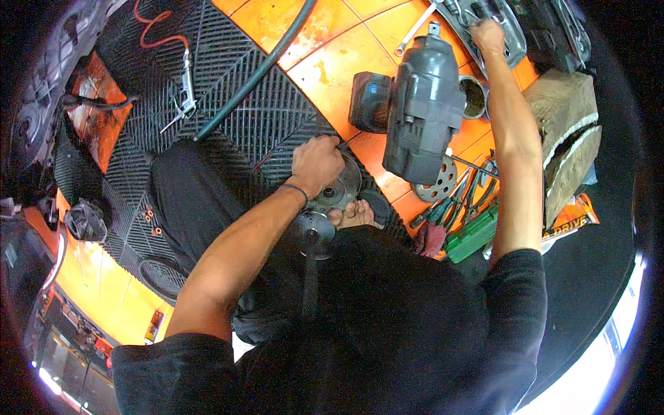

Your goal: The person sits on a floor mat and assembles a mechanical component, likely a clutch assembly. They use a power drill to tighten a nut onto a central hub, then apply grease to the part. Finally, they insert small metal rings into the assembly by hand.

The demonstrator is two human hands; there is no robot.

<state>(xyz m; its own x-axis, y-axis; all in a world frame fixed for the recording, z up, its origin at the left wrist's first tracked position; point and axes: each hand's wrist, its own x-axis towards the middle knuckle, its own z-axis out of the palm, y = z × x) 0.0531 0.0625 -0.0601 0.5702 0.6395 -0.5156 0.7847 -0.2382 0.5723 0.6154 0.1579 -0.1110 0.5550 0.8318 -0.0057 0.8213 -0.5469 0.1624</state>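
My left hand (319, 166) is closed over the upper left rim of a round metal clutch-like part (340, 188), which rests on the mat by my bare toes. Just below lies a shiny metal disc (315, 232). At the far right, my right hand (488, 36) reaches into a grey tool case (510, 31) holding metal tools. Its fingers are curled downward, and what they grip is hidden. Between my arms a large dark impact wrench (425, 104) lies on the orange tiles, beside a combination spanner (417, 29).
An open can (473, 97), a perforated disc (437, 180), hand tools, a green box (474, 234) and a wooden block (568, 114) crowd my right side. On the ribbed black mat (228, 41) lie a thick hose (257, 69) and an air gun (185, 93) with a red coiled hose.
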